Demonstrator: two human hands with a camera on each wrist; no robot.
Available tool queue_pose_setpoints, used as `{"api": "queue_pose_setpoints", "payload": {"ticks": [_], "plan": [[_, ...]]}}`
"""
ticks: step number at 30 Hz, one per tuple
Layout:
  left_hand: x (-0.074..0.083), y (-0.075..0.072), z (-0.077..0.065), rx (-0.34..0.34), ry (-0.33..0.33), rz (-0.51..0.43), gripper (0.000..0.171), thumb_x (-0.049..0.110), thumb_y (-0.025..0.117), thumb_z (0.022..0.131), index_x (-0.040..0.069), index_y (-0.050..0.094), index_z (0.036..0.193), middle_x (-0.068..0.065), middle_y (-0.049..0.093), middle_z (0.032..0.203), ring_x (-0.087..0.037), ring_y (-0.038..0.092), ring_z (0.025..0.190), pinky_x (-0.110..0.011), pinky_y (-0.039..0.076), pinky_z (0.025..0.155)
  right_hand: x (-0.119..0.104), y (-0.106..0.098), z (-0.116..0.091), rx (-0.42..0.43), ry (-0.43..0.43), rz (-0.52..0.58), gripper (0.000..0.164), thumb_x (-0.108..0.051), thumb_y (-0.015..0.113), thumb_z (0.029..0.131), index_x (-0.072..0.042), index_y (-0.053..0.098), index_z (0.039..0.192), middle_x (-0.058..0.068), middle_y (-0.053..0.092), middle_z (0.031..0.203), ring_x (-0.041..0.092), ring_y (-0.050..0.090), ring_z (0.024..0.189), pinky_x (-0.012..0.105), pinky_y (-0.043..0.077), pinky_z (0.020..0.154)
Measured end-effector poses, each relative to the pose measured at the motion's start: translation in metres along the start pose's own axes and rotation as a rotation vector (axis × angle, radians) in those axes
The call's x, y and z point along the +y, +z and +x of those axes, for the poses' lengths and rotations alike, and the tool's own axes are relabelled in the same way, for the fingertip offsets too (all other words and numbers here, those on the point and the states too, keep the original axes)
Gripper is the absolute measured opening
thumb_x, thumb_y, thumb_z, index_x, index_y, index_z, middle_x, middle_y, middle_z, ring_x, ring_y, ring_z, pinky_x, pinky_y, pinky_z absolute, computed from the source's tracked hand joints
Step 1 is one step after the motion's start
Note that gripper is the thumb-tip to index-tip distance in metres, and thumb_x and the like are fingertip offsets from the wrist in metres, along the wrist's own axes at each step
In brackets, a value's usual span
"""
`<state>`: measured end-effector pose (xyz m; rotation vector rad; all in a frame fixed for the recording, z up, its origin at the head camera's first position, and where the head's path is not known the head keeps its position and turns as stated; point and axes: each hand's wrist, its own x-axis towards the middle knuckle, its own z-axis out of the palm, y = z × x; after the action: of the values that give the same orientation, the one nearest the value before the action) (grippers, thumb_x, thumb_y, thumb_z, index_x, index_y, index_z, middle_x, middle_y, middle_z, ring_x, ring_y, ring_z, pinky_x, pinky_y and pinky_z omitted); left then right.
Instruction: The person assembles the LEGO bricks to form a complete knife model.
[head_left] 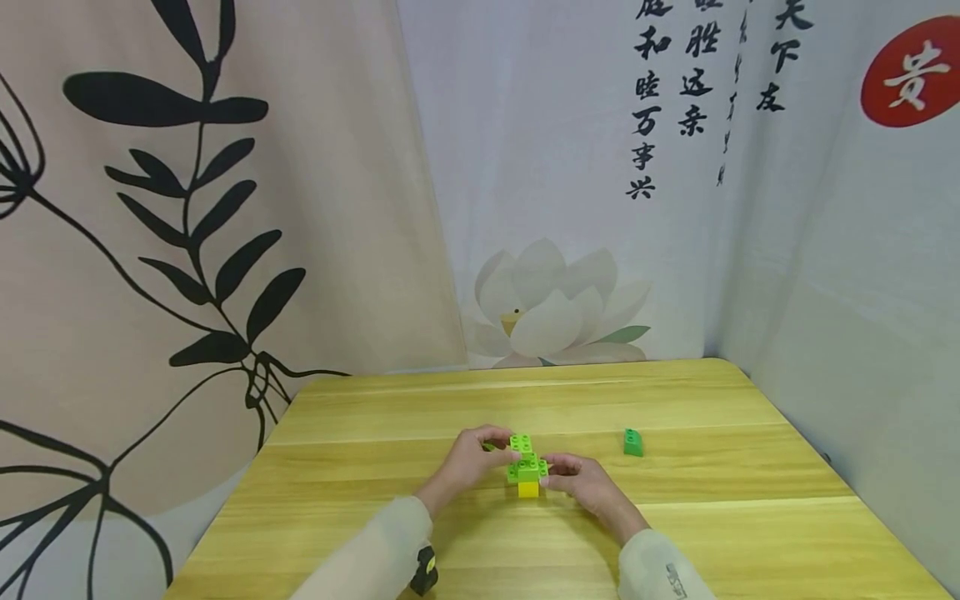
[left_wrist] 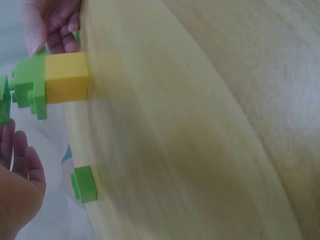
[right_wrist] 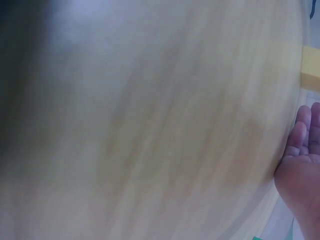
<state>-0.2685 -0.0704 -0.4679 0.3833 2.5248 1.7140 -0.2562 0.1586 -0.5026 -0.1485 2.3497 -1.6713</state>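
Brick stack — between both hands

1. An indoor-looking nook screened with decorated cloth around a single table; whether it belongs to a home, studio or office cannot be told.
2. A beige hanging with soft folds covers the left and part of the back, printed with dark leaves.
3. Next to it, a pale hanging carries a white lotus, columns of black Chinese characters and a red oval bearing one white character.
4. The table has a yellowish wood-grain top, its far edge close to the cloth.
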Motion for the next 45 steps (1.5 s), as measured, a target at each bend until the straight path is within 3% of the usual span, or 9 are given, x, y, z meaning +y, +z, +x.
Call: {"api": "queue_pose_setpoints", "payload": {"ticks": [7, 19, 28, 45], "plan": [[0.0, 0.004, -0.002, -0.006, 0.014, 0.027, 0.03, 0.024, 0.081, 0.085, 0.01, 0.074, 0.111, 0.002, 0.067, 0.103, -0.019, 0.057, 0.097, -0.035, 0.049, 0.081, 0.002, 0.0, 0.001, -0.006, -0.018, 0.001, 0.05, -0.025, 0.079, 0.086, -0.006, 0.064, 0.13, 0.007, 0.065, 0.117, 0.024, 0.058, 0.108, 0.046, 0.049, 0.093], [0.0, 0.007, -0.004, -0.032, -0.025, 0.012, 0.034, 0.028, 0.081, 0.084, 0.012, 0.073, 0.113, -0.004, 0.063, 0.106, -0.021, 0.056, 0.093, -0.034, 0.052, 0.075, 0.0, 0.0, 0.001, 0.002, -0.027, 0.007, 0.048, -0.024, 0.079, 0.086, -0.004, 0.065, 0.128, 0.007, 0.066, 0.114, 0.023, 0.059, 0.106, 0.045, 0.049, 0.092], [-0.003, 0.009, -0.004, -0.033, -0.002, 0.054, 0.034, 0.028, 0.08, 0.086, 0.012, 0.072, 0.114, 0.0, 0.064, 0.105, -0.021, 0.056, 0.096, -0.035, 0.051, 0.078, 0.001, 0.0, 0.001, 0.003, -0.014, 0.008, 0.051, -0.026, 0.08, 0.085, -0.006, 0.064, 0.129, 0.007, 0.065, 0.116, 0.024, 0.058, 0.108, 0.046, 0.048, 0.093], [-0.005, 0.012, -0.006, -0.044, -0.021, 0.009, 0.033, 0.031, 0.078, 0.088, 0.015, 0.069, 0.114, 0.002, 0.064, 0.104, -0.023, 0.056, 0.101, -0.038, 0.048, 0.085, 0.002, 0.0, 0.0, -0.019, -0.017, 0.034, 0.052, -0.027, 0.08, 0.085, -0.005, 0.064, 0.129, 0.006, 0.065, 0.114, 0.022, 0.057, 0.106, 0.044, 0.048, 0.093]]}}
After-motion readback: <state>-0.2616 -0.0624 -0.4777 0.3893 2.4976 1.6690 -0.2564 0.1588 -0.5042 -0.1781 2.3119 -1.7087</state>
